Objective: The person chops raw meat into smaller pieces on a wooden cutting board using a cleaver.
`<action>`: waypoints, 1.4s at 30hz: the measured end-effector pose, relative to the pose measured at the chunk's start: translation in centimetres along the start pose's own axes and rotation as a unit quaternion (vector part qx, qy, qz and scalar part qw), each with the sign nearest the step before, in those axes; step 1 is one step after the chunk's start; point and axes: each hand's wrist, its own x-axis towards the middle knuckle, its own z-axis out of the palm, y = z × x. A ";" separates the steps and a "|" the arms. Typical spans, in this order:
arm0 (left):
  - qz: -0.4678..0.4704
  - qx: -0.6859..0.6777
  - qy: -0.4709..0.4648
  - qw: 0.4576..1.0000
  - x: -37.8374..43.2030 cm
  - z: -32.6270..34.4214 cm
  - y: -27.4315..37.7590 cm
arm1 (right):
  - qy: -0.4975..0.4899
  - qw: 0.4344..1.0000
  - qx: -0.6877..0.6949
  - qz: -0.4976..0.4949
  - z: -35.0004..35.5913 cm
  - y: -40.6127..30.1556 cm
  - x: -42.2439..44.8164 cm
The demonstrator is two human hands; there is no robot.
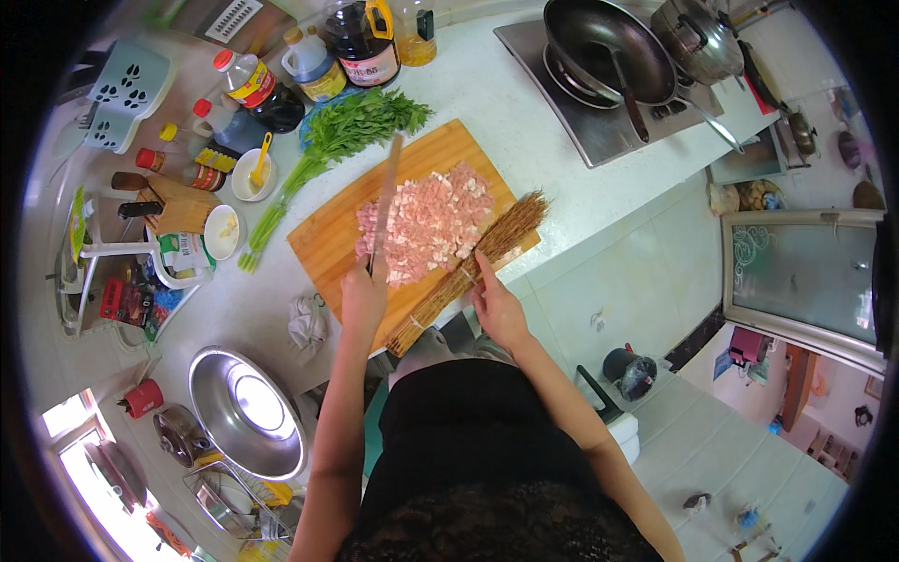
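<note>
My left hand (365, 291) is closed around the handle of a kitchen knife (387, 204), its blade seen nearly edge-on over the board and pointing away from me. Chopped pink and white raw meat (432, 221) is spread on a wooden cutting board (333, 232). Across the near right side of the board lies a tied bundle brush of thin brown stalks (449, 288). The index finger of my right hand (500, 305) touches this brush near its middle; the other fingers are curled, and whether they grip it is unclear. Leafy green celery (316, 165) lies beyond the board's left side.
Sauce bottles (260, 91), two white bowls (223, 232) and a knife block (182, 204) stand at the left. A crumpled cloth (307, 327) and a steel basin (246, 414) are nearer me. At the far right a wok (590, 42) sits on a gas hob (583, 133).
</note>
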 end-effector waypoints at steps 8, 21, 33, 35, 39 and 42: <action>0.003 0.000 0.038 0.999 0.8 0.2 -3.0 | -0.008 1.000 0.010 0.017 0.3 -0.1 -0.1; 0.020 0.061 0.105 0.992 0.6 0.7 -8.2 | -0.018 1.000 0.011 0.014 0.6 -1.7 -0.1; 0.024 0.052 0.028 0.998 2.0 0.4 -5.9 | -0.022 1.000 0.008 0.015 0.1 -1.8 -0.3; -0.007 0.003 0.001 1.000 -0.2 -0.1 0.5 | -0.009 1.000 0.007 0.015 0.2 -0.7 -0.2; 0.124 0.021 0.055 0.990 1.8 3.6 -3.5 | -0.003 1.000 0.000 -0.008 1.1 -1.2 -0.2; 0.106 0.025 0.007 0.994 1.7 3.1 -1.6 | 0.000 1.000 -0.006 -0.002 0.7 -0.8 -0.2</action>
